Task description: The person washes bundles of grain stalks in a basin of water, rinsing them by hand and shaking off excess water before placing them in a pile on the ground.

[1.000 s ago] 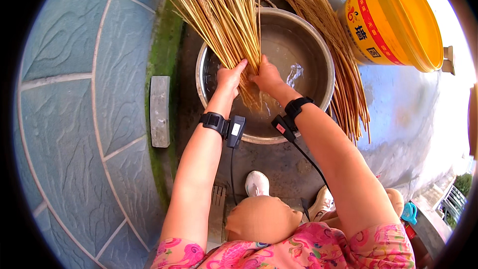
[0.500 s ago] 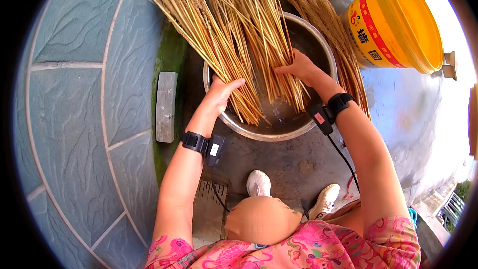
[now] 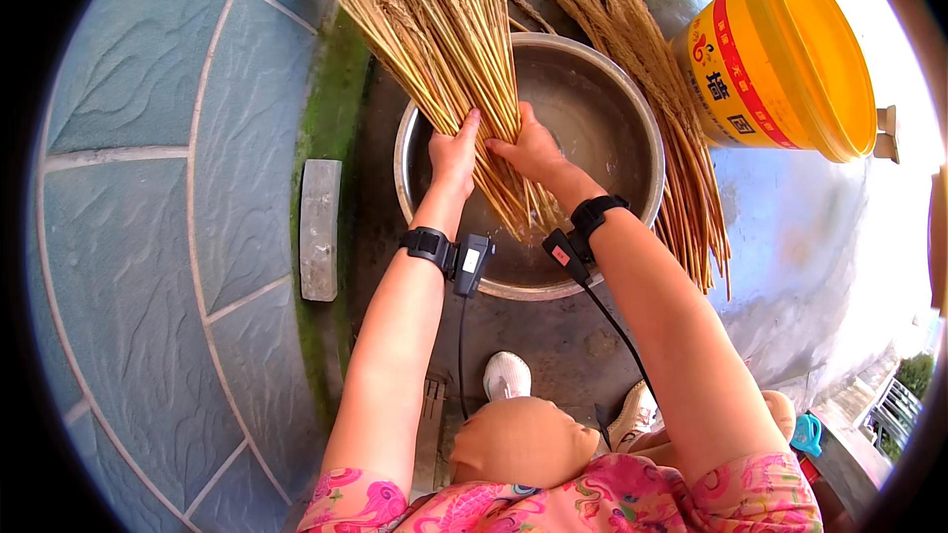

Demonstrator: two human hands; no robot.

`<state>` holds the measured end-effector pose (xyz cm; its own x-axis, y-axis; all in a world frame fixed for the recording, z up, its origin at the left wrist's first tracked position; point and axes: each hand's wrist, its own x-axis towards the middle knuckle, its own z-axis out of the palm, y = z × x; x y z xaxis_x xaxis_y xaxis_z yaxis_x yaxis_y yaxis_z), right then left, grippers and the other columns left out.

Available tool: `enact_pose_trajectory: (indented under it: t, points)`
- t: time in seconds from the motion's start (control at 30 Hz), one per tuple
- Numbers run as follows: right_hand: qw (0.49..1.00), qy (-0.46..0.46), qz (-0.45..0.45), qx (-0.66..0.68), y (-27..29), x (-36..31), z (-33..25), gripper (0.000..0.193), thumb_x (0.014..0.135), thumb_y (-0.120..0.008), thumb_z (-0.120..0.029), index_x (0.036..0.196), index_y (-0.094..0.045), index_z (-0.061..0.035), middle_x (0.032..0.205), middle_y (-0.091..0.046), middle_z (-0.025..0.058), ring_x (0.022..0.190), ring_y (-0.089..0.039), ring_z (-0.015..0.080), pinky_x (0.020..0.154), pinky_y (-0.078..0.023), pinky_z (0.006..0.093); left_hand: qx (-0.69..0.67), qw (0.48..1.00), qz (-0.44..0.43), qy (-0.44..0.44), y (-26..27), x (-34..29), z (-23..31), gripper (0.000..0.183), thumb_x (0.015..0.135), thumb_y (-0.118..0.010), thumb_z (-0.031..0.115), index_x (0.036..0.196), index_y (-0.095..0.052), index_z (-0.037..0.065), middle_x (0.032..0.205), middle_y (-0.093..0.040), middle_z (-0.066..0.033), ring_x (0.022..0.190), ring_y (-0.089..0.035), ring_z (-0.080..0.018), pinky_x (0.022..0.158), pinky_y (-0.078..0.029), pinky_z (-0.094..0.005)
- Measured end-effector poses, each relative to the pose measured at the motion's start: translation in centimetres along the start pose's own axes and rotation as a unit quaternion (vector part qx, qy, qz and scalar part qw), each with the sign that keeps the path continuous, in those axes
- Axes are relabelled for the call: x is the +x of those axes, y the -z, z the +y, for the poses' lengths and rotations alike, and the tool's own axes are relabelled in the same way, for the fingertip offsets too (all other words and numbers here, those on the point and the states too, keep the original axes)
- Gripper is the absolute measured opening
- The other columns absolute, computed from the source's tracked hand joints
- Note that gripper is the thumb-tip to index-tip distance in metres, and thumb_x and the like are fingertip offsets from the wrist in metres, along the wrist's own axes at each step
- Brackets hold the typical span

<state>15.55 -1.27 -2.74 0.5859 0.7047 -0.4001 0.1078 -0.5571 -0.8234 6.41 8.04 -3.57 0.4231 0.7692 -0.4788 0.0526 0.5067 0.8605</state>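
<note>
A round metal basin (image 3: 637, 148) is holding water. A yellow plastic bucket (image 3: 790, 69) is standing well off to the basin's far right. A sheaf of dried, seed-headed grass stalks (image 3: 444, 59) is slanting over the basin's left half, its plumes fanning past the far rim and its bare ends pointing inside; whether those are touching the water, I cannot tell. A loose bundle of similar stalks (image 3: 664, 89) is lying just right of the basin. The left hand (image 3: 454, 158) and right hand (image 3: 533, 150) are grasping the sheaf from opposite sides above the basin, thumbs on top. It is probably weighing little, the stems looking stiff yet brittle, likely slippery when wet; the lower stems are offering the best hold, the plumes probably shedding if squeezed.
</note>
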Motion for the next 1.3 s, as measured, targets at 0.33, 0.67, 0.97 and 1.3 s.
enact_pose_trajectory:
  t: [0.33, 0.67, 0.97, 1.3]
  points:
    - [0.996, 0.071, 0.041, 0.040, 5.5, 1.2, 3.5, 0.065, 0.076, -0.074, -0.016, 0.129, -0.037, -0.0054, 0.107, -0.063, 0.0186, 0.101, -0.061, 0.0306, 0.087, -0.046, 0.0357, 0.153, 0.987, -0.021, -0.043, 2.8, -0.4, 0.9, 0.028, 0.086, -0.058, 0.002, 0.114, -0.058, -0.001, 0.106, -0.065, -0.0099, 0.092, -0.062, -0.0180, 0.080, -0.047, -0.0305]
    - [0.986, -0.064, 0.152, -0.020, 4.8, 0.4, 1.4, 0.072, 0.080, -0.070, -0.029, 0.132, -0.032, 0.0034, 0.113, -0.058, 0.0263, 0.106, -0.057, 0.0388, 0.092, -0.044, 0.0410, 0.034, 0.978, -0.132, 0.156, 2.9, -1.8, 5.8, 0.050, 0.081, -0.074, 0.030, 0.118, -0.057, 0.001, 0.111, -0.063, -0.0104, 0.097, -0.062, -0.0213, 0.084, -0.051, -0.0368]
    - [0.984, -0.027, -0.037, 0.173, -0.1, 0.1, 2.9, 0.054, 0.089, -0.057, -0.030, 0.129, -0.034, -0.0019, 0.113, -0.058, 0.0219, 0.106, -0.057, 0.0316, 0.092, -0.043, 0.0389, -0.037, 0.984, -0.141, 0.101, -0.8, -0.9, 0.6, 0.069, 0.082, -0.072, 0.030, 0.135, -0.036, 0.006, 0.126, -0.053, -0.0098, 0.112, -0.053, -0.0225, 0.093, -0.045, -0.0387]
    - [0.941, 0.072, -0.177, 0.279, 1.9, -3.5, -1.9, 0.109, 0.062, -0.088, -0.027, 0.140, -0.017, -0.0001, 0.131, -0.045, 0.0162, 0.126, -0.040, 0.0221, 0.104, -0.035, 0.0358, -0.055, 0.966, -0.243, 0.063, 0.6, -3.6, 4.5, 0.045, 0.081, -0.073, 0.013, 0.121, -0.053, 0.004, 0.113, -0.061, -0.0056, 0.103, -0.058, -0.0177, 0.086, -0.049, -0.0322]
